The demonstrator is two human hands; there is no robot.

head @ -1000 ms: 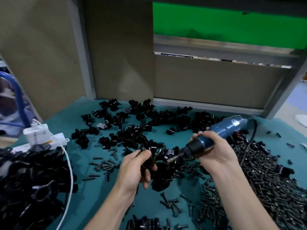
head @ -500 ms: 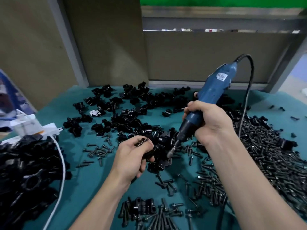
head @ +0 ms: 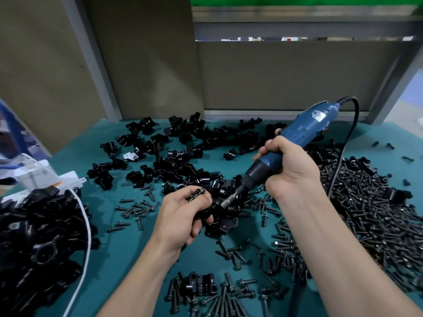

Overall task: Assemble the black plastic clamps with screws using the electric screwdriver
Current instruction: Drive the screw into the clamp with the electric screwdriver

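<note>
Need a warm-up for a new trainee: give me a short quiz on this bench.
1. True or false: the right hand grips the electric screwdriver.
2. The left hand pinches between thumb and forefinger: A) a screw, B) a pen, C) nothing?
3. Fill in: the biggest screw heap lies on the person's ____ side.
Key: 1 true; 2 A; 3 right.

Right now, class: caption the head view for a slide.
A blue electric screwdriver in the right hand points at a black plastic clamp gripped in the left hand, over a teal table.
</note>
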